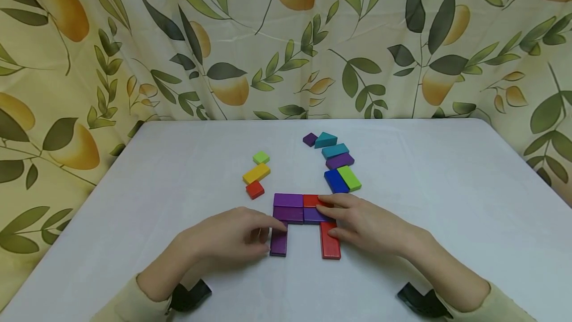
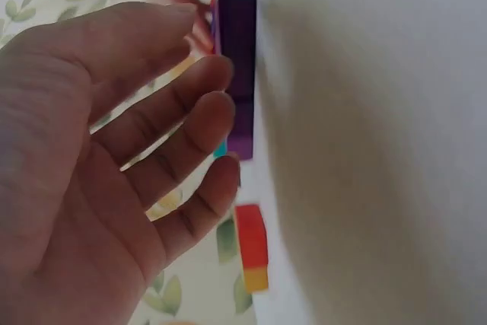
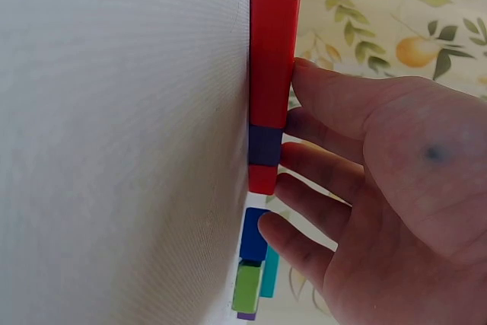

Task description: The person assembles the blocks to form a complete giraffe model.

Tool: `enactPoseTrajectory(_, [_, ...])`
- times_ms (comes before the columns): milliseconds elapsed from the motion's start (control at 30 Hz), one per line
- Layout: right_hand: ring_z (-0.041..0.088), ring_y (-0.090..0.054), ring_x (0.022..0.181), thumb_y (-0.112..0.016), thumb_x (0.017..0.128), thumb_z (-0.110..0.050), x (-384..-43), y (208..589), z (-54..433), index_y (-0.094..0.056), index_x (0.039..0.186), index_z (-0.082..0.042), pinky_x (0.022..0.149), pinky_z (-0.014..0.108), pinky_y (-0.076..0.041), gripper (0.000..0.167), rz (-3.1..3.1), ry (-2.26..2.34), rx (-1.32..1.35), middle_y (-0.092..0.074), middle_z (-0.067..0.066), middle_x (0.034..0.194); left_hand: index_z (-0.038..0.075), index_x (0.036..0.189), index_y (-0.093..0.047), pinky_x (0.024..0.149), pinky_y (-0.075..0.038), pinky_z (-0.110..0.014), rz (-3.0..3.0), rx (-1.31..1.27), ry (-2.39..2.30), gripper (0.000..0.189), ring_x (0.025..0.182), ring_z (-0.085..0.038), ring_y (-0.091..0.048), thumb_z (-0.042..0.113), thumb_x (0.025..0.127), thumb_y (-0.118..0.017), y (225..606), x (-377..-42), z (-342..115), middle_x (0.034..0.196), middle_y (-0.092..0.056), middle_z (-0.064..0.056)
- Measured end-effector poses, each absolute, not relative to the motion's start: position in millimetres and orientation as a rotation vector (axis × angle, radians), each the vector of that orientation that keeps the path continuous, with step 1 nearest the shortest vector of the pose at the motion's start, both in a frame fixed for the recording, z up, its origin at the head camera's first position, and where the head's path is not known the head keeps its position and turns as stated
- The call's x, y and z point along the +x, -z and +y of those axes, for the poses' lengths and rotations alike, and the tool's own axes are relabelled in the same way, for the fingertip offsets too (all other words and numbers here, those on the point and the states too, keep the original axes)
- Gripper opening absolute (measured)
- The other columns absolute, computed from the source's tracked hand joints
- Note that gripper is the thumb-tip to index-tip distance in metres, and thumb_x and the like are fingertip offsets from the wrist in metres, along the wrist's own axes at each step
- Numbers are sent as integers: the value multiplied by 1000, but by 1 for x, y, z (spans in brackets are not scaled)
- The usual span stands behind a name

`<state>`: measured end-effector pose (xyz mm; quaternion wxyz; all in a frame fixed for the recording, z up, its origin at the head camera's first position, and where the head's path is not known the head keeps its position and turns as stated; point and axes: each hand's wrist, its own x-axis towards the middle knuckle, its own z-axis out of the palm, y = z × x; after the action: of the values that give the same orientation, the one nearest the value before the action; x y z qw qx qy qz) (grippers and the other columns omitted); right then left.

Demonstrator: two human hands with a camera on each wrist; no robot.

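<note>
Flat blocks in an arch-like layout lie on the table. Two purple blocks (image 1: pixel 288 200) form the top left, and a red block (image 1: pixel 310 201) above a violet block (image 1: pixel 314 216) the top right. A purple leg block (image 1: pixel 279 243) and a red leg block (image 1: pixel 330 247) extend toward the person. My left hand (image 1: pixel 225 236) has its index fingertip on the purple leg, its other fingers loosely bent beside it. My right hand (image 1: pixel 368 220) rests spread fingertips on the top-right blocks, its thumb on the red leg block (image 3: pixel 274 51).
Behind the layout on the left are a small red block (image 1: pixel 255 190), a yellow block (image 1: pixel 256 173) and a lime block (image 1: pixel 261 157). A curved row with a blue block (image 1: pixel 336 181) and a teal triangle (image 1: pixel 325 140) stands back right. A patterned curtain (image 1: pixel 286 39) hangs behind the table.
</note>
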<state>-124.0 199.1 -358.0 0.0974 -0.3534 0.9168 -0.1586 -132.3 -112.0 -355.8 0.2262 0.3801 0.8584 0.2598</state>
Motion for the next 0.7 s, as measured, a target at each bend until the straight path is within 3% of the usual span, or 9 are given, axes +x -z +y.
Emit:
enactPoseTrajectory(200, [34,-45,136,-70,97,-28,-124,357,199,-57,145,-9,100,47,-49,53,2704,484,-1051,-46,11,151,19,132,-66,78,-54,-28,2564,1025,-775,39,94,-10,-58,15,94,-72,356,-143,-126,103,-64,11])
enactPoseTrajectory(500, [35,-45,136,-69,98,-29,-124,357,201,-57,145,-9,100,48,-49,53,2702,489,-1043,-46,11,151,12,129,-67,103,-48,-41,2799,1002,-812,38,118,-21,-56,12,92,-74,368,-171,-137,126,-63,0])
enactPoseTrajectory(700, [33,-44,137,-69,97,-29,-124,360,200,-56,145,-9,101,47,-48,54,2708,477,-1031,-46,11,152,10,132,-65,106,-44,-44,2790,982,-753,40,127,-28,-51,5,92,-69,373,-186,-140,137,-59,-6])
